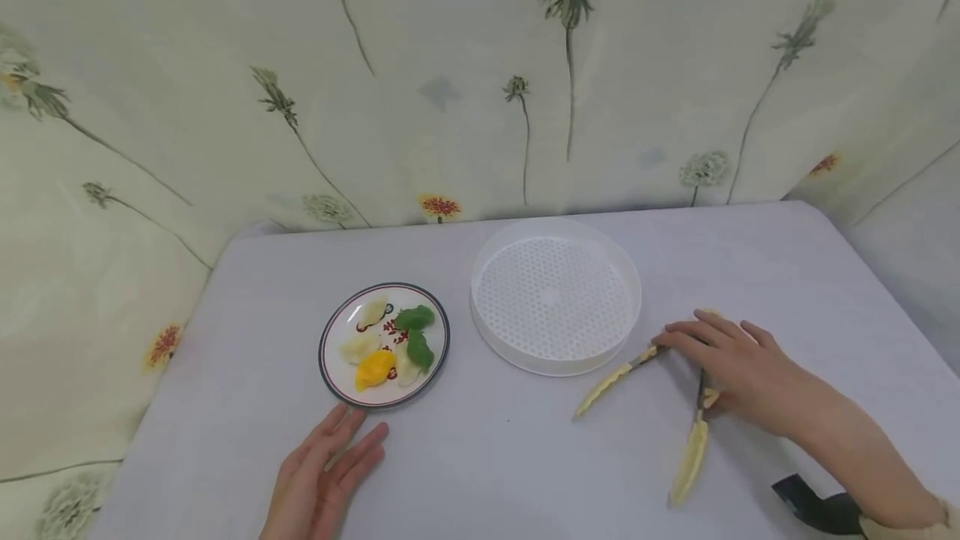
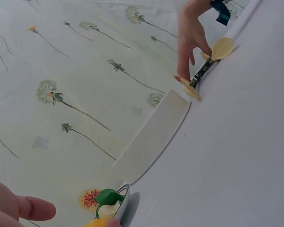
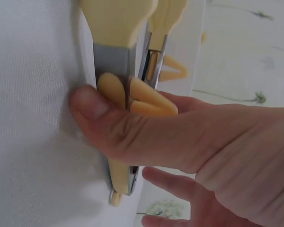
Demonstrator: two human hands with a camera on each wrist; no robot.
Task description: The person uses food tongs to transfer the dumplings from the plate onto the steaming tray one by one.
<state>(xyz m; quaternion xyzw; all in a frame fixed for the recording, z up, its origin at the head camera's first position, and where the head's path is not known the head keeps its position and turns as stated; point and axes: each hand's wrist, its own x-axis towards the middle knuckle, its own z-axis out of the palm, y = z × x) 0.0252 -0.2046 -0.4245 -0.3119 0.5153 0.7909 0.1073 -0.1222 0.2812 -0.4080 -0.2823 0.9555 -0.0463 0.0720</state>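
Note:
A pair of tongs (image 1: 690,461) with pale yellow ends lies spread on the table to the right. My right hand (image 1: 761,377) reaches over its hinged end, the thumb on one arm and a forefinger at the other, holding it. In the right wrist view the thumb (image 3: 118,123) presses beside a yellow grip on the tongs (image 3: 116,59). My left hand (image 1: 322,473) lies with loose fingers at the near edge of a round plate (image 1: 341,327); whether it touches the rim I cannot tell. Dumpling-like pieces on the plate are yellow (image 1: 375,371), green (image 1: 414,317) and whitish (image 1: 360,348).
A round white tray (image 1: 540,290) with a perforated bottom stands at the back middle, between plate and tongs. The table has a pale cloth (image 1: 510,465). Behind it hangs a flower-patterned curtain (image 1: 420,123). A dark strap (image 1: 817,507) is at the right wrist.

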